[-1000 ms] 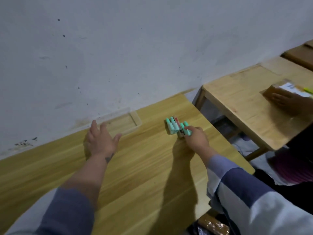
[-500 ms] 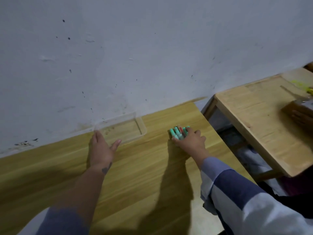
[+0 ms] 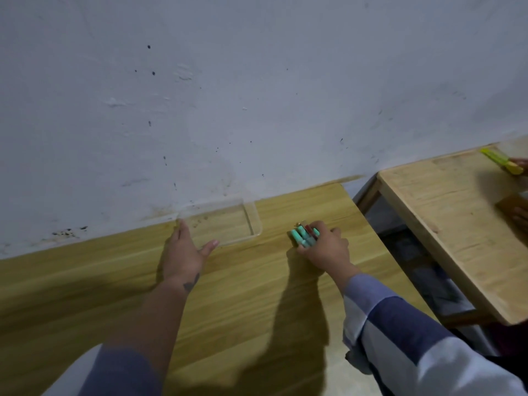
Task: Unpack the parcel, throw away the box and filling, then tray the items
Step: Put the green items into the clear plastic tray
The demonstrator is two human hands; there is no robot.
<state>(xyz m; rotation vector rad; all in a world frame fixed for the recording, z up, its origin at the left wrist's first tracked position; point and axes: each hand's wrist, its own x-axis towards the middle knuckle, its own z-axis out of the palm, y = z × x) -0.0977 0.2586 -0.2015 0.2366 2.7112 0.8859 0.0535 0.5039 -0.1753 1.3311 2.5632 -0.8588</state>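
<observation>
Two hazards, larger first: light wooden table (image 3: 257, 295), bare, slick-looking, with its right edge near the bundle, hence possible roll-off of loose items; shallow clear rectangular plastic tray (image 3: 254, 221) against the wall, light and likely to slide unless braced. Left hand (image 3: 183, 252) flat, fingers straight, touching the tray's near-left corner; right hand (image 3: 325, 247) curled over, gripping the small bundle of mint-green cylindrical items with a red piece (image 3: 304, 238), on the table right of the tray, apart from it.
</observation>
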